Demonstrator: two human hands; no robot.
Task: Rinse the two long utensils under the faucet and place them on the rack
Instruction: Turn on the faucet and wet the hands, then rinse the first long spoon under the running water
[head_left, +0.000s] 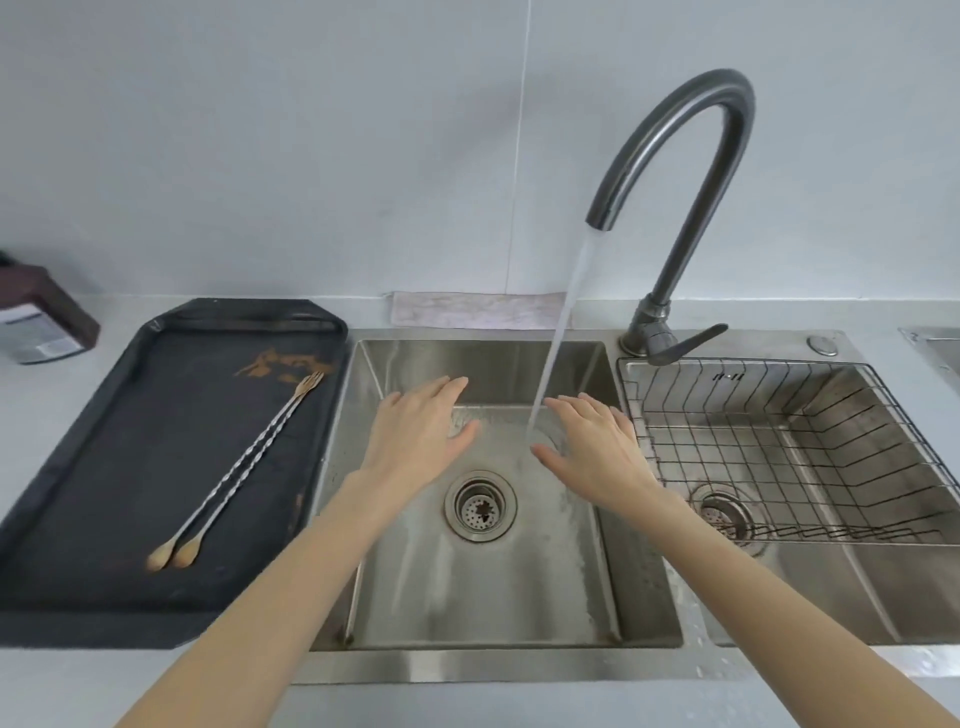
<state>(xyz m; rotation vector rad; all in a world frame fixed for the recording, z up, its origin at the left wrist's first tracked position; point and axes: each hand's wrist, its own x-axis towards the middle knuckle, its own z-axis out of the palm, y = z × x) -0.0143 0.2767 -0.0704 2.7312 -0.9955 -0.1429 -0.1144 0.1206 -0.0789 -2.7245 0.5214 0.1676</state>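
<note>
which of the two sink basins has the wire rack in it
The right basin; the wire rack sits in it, while the left basin holds only running water.

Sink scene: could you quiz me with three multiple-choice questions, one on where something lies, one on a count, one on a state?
1. Where do the utensils lie?
A. in the wire rack
B. on the dark tray left of the sink
C. in the sink basin

2. How many long utensils are there?
A. one
B. two
C. four

3. What is the faucet doing?
A. running
B. shut off
C. dripping into a cup

Answers:
1. B: both rest side by side on the tray, while the rack on the right holds nothing.
2. B: two twisted handles show, with two spoon ends near the viewer.
3. A: a stream of water falls into the sink between the left hand and the right hand, both open and holding nothing.
</note>
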